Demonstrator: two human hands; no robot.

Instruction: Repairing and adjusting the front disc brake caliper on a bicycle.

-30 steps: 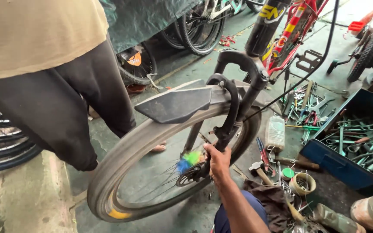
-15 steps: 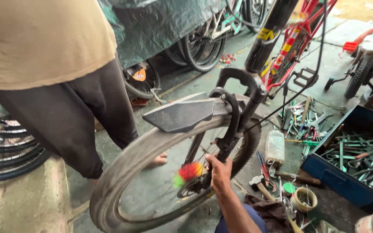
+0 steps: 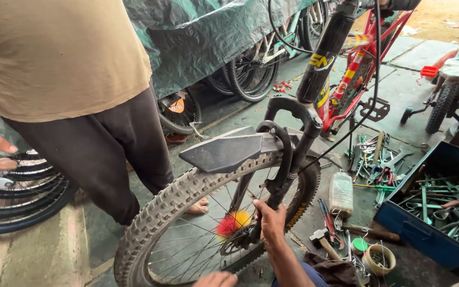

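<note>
The right hand [image 3: 270, 222] grips the fork [image 3: 282, 186] by the hub, left hand [image 3: 216, 279] unclear at the wheel [image 3: 187, 196], whose brush [image 3: 230, 223] has spun from green to red-yellow.

The right hand [image 3: 270, 223] is seen raised from the bottom edge of the view, the forearm running up and left to a bent wrist. Its fingers [image 3: 261, 208] are curled shut around the lower end of the fork leg [image 3: 280, 192], just beside the wheel hub, knuckles turned toward the camera. Of the left hand [image 3: 216, 279] only the back and knuckles are shown (the rest is cut off by the frame edge), below the fork leg; its grip cannot be judged.
</note>
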